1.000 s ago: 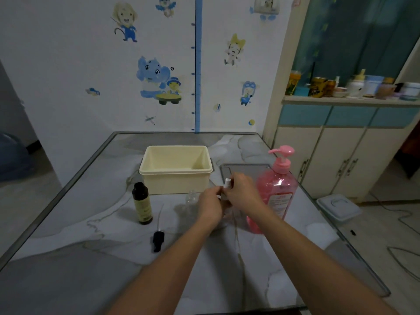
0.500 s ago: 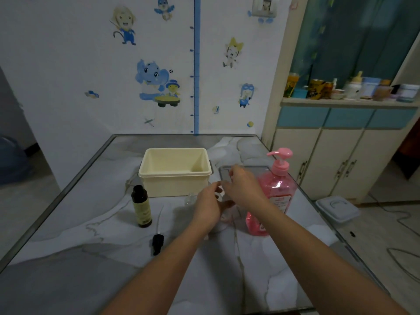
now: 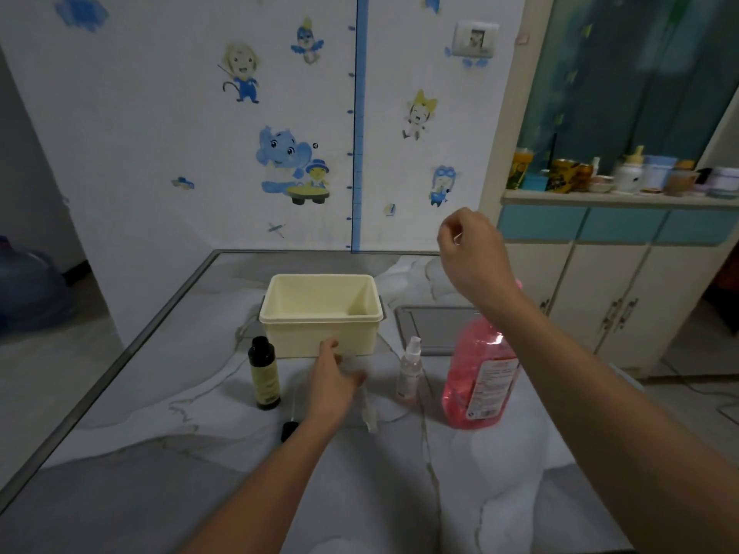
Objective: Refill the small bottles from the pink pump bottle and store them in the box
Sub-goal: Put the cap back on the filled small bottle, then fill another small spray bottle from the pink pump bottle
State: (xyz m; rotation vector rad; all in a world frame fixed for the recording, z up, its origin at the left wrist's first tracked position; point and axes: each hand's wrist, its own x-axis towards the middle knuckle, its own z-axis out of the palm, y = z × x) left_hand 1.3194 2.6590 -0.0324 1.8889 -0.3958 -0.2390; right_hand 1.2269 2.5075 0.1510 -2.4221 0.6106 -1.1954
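Your table [image 3: 120,453] is a smooth grey marble-patterned slab with a metal edge, and on it the cream plastic box [image 3: 320,313] sits open-topped, rectangular with a rolled rim. The pink pump bottle [image 3: 478,377] is translucent plastic, rounded, standing upright at the right with its label facing you; your right forearm hides its pump head. Just left of it the small clear spray bottle [image 3: 410,369] stands upright, long axis vertical, white nozzle on top, with a little pink liquid at the bottom. A dark glass bottle [image 3: 264,373] with a yellowish label stands upright left of the box, and its black dropper cap [image 3: 288,429] lies on the table in front. A clear sprayer part [image 3: 368,409] lies flat beside your left hand [image 3: 332,377]. Half a second ago both hands were together over the small bottle; now they are apart. Your left hand is low in front of the box, fingers loosely extended, holding nothing you can see. Your right hand [image 3: 472,253] is raised above the pump, fingers curled; whether it pinches anything cannot be told.
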